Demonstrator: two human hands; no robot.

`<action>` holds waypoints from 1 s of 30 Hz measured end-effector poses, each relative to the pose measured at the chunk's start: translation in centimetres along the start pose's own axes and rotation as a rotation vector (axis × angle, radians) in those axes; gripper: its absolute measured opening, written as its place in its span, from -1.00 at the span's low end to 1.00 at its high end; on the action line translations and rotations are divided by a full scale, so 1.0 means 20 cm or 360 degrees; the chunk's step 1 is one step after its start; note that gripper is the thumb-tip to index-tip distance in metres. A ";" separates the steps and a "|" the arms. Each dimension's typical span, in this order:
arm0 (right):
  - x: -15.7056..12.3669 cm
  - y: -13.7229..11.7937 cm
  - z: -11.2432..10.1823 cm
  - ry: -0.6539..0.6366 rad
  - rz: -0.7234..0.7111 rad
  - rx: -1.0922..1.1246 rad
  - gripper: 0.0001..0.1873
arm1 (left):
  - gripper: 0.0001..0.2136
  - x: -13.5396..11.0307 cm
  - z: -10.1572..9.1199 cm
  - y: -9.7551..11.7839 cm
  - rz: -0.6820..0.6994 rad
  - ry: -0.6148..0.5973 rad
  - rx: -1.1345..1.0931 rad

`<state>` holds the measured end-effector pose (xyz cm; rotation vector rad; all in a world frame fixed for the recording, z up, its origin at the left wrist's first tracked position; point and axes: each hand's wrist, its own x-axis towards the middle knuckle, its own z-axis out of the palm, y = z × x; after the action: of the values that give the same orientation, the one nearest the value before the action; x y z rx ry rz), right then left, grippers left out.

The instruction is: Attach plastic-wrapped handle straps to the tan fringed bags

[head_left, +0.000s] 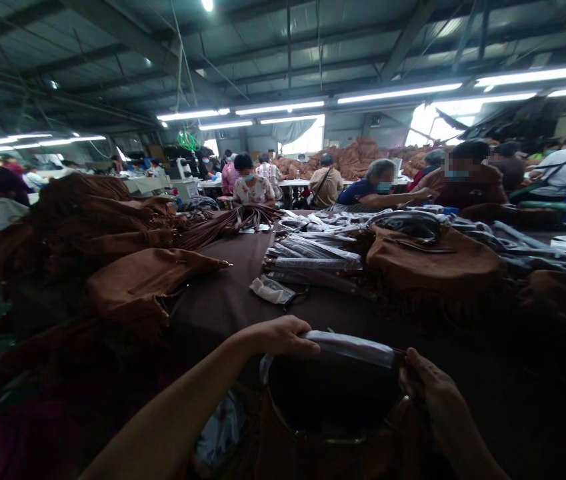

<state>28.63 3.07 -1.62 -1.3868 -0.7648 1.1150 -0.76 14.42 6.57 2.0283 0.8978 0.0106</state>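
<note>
A brown handbag (337, 450) with a metal-edged opening lies close in front of me, its dark inside showing. Across the top of that opening runs a bag strap (350, 345) wrapped in pale film. My left hand (283, 335) is closed on the strap's left part, thumb and fingers pinching it. At the strap's right end my right hand (425, 373) is closed, its fingertips around the dark end beside the bag's rim. Part of the right fingers is in shadow.
Brown bags are piled at left (77, 213); one bag (147, 287) lies nearer. Several film-wrapped straps (313, 253) and bare brown straps (243, 220) lie on the dark table (223, 280). Another fringed bag (433, 267) rests at right. Several people sit beyond.
</note>
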 end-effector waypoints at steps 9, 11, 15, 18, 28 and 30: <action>0.01 0.04 0.02 0.0041 -0.0142 -0.0110 -0.42 | -0.52 0.23 0.32 0.49 0.0560 0.0633 0.1206; -0.03 0.03 0.02 0.0024 -0.0183 -0.0092 -0.40 | -0.69 0.33 0.37 0.52 0.0406 0.0324 0.1166; -0.10 0.05 -0.01 0.0045 -0.0213 0.0013 -0.38 | -0.64 0.43 0.32 0.51 0.0128 0.0048 0.0814; -0.12 0.10 -0.03 -0.0009 -0.0194 0.0103 -0.47 | -0.59 0.43 0.27 0.48 0.0038 0.0081 0.0605; -0.11 0.10 -0.01 -0.0188 -0.0386 -0.0253 -0.52 | -0.68 0.53 0.38 0.39 0.0004 -0.0177 -0.0108; -0.12 0.10 -0.01 -0.0244 -0.0396 -0.0299 -0.50 | -0.75 0.53 0.38 0.38 0.0023 -0.0210 -0.0195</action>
<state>27.69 0.51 -3.04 -1.3273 -1.1454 0.9800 14.06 12.70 4.31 1.8985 0.7811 -0.0583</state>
